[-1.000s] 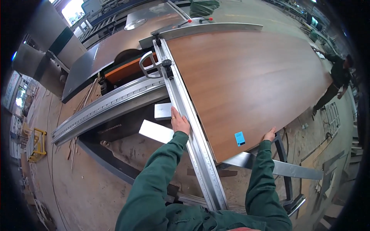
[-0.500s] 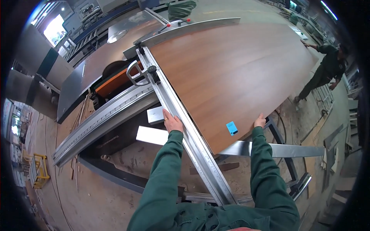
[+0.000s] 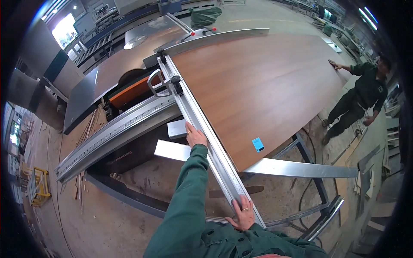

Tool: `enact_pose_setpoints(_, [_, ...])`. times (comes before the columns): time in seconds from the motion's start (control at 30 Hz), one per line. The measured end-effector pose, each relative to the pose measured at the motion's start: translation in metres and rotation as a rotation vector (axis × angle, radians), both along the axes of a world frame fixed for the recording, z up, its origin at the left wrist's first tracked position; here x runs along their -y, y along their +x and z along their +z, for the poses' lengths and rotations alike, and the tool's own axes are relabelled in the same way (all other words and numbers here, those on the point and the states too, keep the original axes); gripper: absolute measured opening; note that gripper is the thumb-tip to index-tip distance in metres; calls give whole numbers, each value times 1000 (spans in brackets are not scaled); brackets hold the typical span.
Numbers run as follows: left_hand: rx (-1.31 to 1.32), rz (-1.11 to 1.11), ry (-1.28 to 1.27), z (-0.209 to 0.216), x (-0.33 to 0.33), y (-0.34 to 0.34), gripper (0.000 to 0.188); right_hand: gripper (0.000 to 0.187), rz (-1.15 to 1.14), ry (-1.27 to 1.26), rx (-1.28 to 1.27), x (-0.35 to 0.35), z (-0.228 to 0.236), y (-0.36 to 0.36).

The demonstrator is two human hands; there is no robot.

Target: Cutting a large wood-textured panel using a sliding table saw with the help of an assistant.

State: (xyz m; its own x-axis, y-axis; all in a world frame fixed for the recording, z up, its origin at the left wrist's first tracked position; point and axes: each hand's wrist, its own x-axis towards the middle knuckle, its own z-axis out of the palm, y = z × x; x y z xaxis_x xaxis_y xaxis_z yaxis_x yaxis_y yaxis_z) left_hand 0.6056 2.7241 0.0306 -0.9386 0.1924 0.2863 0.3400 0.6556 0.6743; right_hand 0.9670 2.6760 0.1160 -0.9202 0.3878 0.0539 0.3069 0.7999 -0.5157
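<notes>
A long aluminium rail (image 3: 198, 112) with a groove runs from the saw table toward my body. My left hand (image 3: 196, 136) grips its left edge about midway, fingers curled against it. Near the rail's close end my right hand (image 3: 244, 215) lies flat on top, fingers apart, holding nothing. A large brown wood-grain panel (image 3: 262, 94) rests along the rail's right side, with a blue label (image 3: 257, 145) near its close corner. At the panel's far side stands a co-worker (image 3: 363, 96) in dark green, one hand on its edge.
A metal fence (image 3: 215, 38) borders the panel's far edge. Left of the rail are a curved handle (image 3: 155, 84), an orange guard (image 3: 131, 93) and a slotted beam (image 3: 116, 134). A silver support bar (image 3: 305, 168) sticks out right. A yellow frame (image 3: 39, 185) stands on the floor.
My right hand has let go of the panel's near edge and moved down-left onto the rail. My left hand stays on the rail. The co-worker stands more upright, a hand still on the panel.
</notes>
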Motion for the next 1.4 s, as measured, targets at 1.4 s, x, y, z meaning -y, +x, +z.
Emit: enact_pose_setpoints(1.4, [-12,2,17,3,-3,8,62,66,17,105,29,0,-16,1])
